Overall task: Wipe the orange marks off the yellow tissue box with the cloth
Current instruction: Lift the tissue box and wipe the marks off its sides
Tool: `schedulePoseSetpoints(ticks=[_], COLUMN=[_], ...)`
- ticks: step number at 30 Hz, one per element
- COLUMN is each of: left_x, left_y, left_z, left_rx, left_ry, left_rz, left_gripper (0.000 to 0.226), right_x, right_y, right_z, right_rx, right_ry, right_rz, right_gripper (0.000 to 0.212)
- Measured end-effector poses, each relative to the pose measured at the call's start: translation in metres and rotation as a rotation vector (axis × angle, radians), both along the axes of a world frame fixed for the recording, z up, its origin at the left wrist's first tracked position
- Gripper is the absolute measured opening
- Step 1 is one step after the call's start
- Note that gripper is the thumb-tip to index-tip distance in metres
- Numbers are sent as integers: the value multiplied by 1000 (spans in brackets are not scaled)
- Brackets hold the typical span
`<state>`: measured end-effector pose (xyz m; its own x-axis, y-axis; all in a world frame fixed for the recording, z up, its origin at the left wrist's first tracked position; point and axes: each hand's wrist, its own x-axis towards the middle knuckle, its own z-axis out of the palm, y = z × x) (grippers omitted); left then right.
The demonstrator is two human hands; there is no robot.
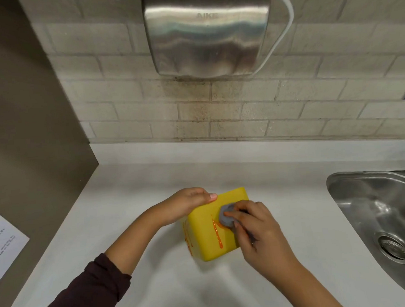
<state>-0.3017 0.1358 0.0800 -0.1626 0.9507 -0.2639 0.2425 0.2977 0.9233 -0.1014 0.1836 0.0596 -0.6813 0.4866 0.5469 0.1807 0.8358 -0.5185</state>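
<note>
Yellow tissue box (206,233), long axis near-to-far, cloth (225,214) on top.

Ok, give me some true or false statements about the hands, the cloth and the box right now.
1. The right hand presses a grey cloth onto the top of the yellow tissue box. True.
2. The left hand hangs free, touching nothing. False: it holds the box's far left edge.
3. Orange marks show on the box. True.
4. The sink is to the left of the box. False: it is to the right.
</note>
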Motion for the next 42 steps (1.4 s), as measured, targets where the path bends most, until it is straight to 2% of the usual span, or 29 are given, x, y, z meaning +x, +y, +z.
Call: schedulePoseSetpoints(ticks=[5, 11, 16, 20, 23, 30, 34, 40, 42], left_x=[-1, 0, -1, -3, -4, -7, -7, -9, -11], left_y=[2, 1, 2, 3, 4, 4, 5, 7, 7], left_z=[-4, -4, -5, -6, -6, -5, -4, -2, -2], left_rx=[-13, -16, -28, -29, -43, -40, -53, -43, -51], left_ry=[10, 21, 35, 59, 76, 83, 93, 61, 68], left_rz=[43, 48, 55, 64, 42, 82, 69, 20, 43], left_gripper=[29, 51, 41, 32, 33, 42, 41, 30, 32], right_x=[-23, -8, -16, -25, -12, -23, -22, 1, 11], right_y=[-5, -12, 2, -16, -14, 1, -9, -12, -8], right_z=[4, -2, 7, 6, 3, 10, 9, 4, 3], right_rx=[-71, -66, -186, -225, -212, -260, -197, -84, -50], right_ry=[52, 19, 55, 22, -41, 21, -84, -195, -224], right_rz=[-126, 77, -61, 75, 176, 19, 115, 222, 238], right_gripper=[23, 24, 25, 22, 26, 24, 31, 25, 20])
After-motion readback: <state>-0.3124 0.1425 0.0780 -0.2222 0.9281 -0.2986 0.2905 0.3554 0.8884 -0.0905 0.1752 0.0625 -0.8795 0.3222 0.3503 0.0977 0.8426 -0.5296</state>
